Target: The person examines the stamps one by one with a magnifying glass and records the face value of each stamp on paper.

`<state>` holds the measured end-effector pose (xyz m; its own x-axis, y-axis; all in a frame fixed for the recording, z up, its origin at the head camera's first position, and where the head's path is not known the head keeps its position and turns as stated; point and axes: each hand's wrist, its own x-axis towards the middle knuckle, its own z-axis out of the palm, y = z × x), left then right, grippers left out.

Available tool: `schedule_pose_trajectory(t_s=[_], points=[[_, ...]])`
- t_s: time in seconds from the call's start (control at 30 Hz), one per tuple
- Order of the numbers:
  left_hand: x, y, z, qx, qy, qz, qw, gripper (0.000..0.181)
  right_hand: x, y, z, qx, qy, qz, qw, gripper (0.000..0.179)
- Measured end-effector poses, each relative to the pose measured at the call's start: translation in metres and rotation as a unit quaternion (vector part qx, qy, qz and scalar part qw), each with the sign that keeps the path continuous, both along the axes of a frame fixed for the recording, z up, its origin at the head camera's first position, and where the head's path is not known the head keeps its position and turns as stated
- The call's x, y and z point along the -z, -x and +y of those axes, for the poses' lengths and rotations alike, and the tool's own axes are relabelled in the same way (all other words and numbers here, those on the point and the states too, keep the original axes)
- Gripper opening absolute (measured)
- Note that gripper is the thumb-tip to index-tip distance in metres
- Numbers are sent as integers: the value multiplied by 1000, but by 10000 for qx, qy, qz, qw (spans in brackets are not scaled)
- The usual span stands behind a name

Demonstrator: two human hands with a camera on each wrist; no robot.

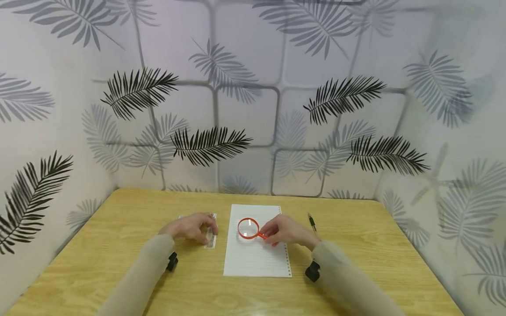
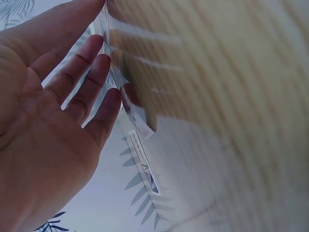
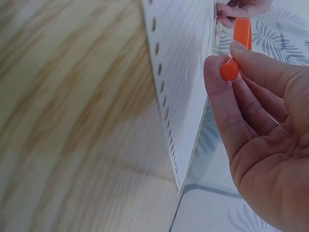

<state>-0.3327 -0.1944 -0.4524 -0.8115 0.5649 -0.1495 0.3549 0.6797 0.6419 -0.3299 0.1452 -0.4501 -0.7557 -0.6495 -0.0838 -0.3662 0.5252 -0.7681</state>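
My right hand [image 1: 290,230] pinches the orange handle of a magnifying glass [image 1: 248,219] between thumb and fingers, its round lens over the lined paper [image 1: 249,259]. In the right wrist view the handle's rounded end [image 3: 230,69] shows between thumb and index finger. To the left, my left hand [image 1: 193,227] rests its fingertips on a flat clear plastic piece [image 1: 211,240] lying on the table beside the paper. In the left wrist view the fingers are spread and slightly bent, touching the glossy plastic [image 2: 140,118]. A small printed strip [image 2: 145,162] shows beyond them.
A black pen [image 1: 312,222] lies on the wooden table [image 1: 189,285] to the right of the paper, near my right wrist. The back edge of the table meets a wall [image 1: 245,175] covered in leaf patterns.
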Motion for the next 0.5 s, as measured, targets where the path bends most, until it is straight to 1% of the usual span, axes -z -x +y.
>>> schedule_pose_trajectory(t_s=[0.1,0.17,0.37,0.5], points=[[1,0,-1,-127,40,-76,9999,29,1,0,-10,-69,-7,35,10000,23],[0,0,-1,-114,39,-47,9999,29,1,0,-17,-128,9,57,9999,23],[-2,-2,1,145,66,89,9998,29,0,-2,-31,-358,3,85,9993,24],[0,-2,0,35,48,47,10000,28,-2,-3,-38,-442,-34,30,9990,25]])
